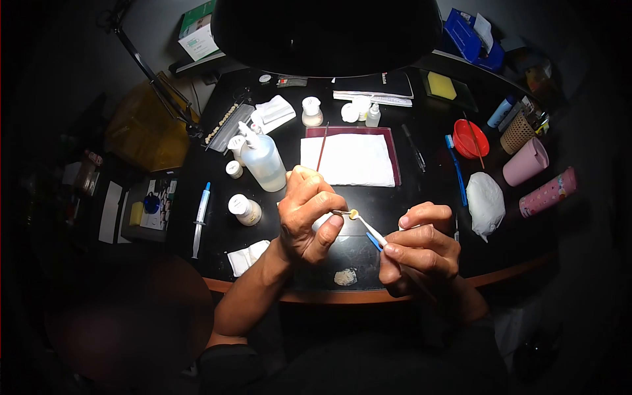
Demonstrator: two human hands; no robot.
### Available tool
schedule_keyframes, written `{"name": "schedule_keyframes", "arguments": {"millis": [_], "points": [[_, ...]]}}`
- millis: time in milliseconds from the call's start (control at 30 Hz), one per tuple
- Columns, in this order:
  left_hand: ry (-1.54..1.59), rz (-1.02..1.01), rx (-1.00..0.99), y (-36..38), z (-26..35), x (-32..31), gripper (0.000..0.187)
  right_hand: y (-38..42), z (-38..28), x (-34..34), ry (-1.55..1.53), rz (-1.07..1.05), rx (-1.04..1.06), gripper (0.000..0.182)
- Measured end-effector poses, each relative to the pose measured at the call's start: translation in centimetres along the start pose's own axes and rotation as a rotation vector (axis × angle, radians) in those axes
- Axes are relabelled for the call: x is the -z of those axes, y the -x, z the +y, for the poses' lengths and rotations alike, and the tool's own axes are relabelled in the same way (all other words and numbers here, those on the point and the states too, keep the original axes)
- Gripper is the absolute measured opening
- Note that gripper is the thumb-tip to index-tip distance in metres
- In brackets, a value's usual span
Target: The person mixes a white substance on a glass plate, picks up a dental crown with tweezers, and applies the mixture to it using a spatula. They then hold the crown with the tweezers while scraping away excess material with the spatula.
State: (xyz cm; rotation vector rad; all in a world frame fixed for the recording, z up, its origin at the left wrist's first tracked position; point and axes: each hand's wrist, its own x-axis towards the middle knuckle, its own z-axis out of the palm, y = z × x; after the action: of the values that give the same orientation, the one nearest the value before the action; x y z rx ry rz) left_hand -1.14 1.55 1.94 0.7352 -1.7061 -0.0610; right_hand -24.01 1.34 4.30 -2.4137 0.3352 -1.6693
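Head view, using the white towel [355,160] as landmark: your left hand [309,214] is just on its near side, toward the left, fingers pinched shut on a thin instrument [340,212] whose end meets a small yellowish piece [354,214]. That piece sits up between your hands, over the desk [316,282], on the near side of the towel. Your right hand [424,250] is near-right of the towel, fingers curled round a slim white tool [373,231], tip at the piece; a blue-ended tool [374,241] is in the same grip. Left of the towel: clear spray bottle [265,164], white-capped jar [244,210], syringe [201,220]. Right of it: blue toothbrush [457,170], red bowl [470,139], white lumpy bag [486,205]. A thin red brush [322,147] lies across its left part. Whitish clump [345,276] on the desk, near side, close to the edge.
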Motion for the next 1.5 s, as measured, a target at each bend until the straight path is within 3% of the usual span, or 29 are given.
{"name": "schedule_keyframes", "arguments": {"millis": [1500], "points": [[0.028,-0.013,0.004,-0.1,-0.02,0.26,0.021,-0.5,0.19,-0.01,-0.055,-0.007,-0.043,0.028]]}}
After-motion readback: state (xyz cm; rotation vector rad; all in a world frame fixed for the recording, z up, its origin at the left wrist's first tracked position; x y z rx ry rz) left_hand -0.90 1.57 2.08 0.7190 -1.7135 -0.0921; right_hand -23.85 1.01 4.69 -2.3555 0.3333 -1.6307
